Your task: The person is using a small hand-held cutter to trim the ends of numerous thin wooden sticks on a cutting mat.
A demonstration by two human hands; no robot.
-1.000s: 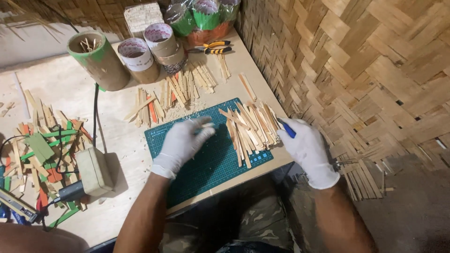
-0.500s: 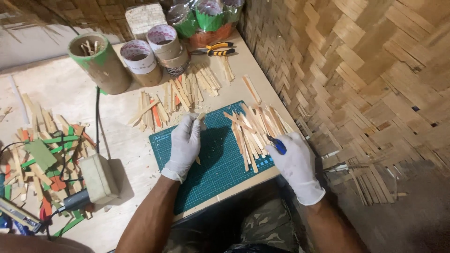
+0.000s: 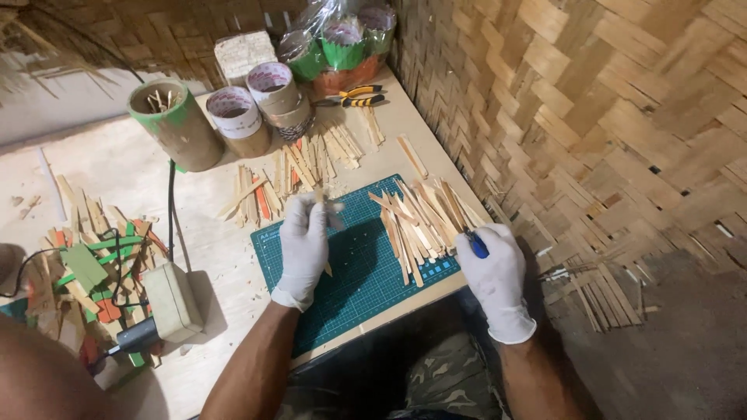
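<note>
Where the green cutting mat (image 3: 354,268) lies on the tabletop (image 3: 210,257), both gloved hands are at work among thin bamboo slats. The left hand (image 3: 305,245) has its fingers (image 3: 311,214) closed around a single slat (image 3: 320,204), whose upper end shows just above the fingertips while a short tip pokes out below the palm, over the mat. The right hand (image 3: 492,268) rests at the mat's right edge with its fingers (image 3: 467,245) curled shut on a blue-handled tool (image 3: 476,245), probably a small knife; its blade cannot be made out. Just ahead of and to the left of those right fingers, touching them, sits a loose pile of slats (image 3: 420,222) fanned across the mat. Beyond the left fingertips, more slats (image 3: 299,167) lie scattered on the bare wood, some tinted red.

Judging by its look, the held slat is light, stiff along its length and apt to split or snap if bent; its edges may be splintery, which the gloves suit. A grip near the middle, as the left fingers have it, seems steadiest.

Further beyond the fingers stand a green-banded cardboard tube (image 3: 173,124), rolls of tape (image 3: 253,109) and yellow-handled pliers (image 3: 354,95). Well left of the left hand lie painted green and red pieces (image 3: 89,268) beside a small box (image 3: 173,299) with a cable.
</note>
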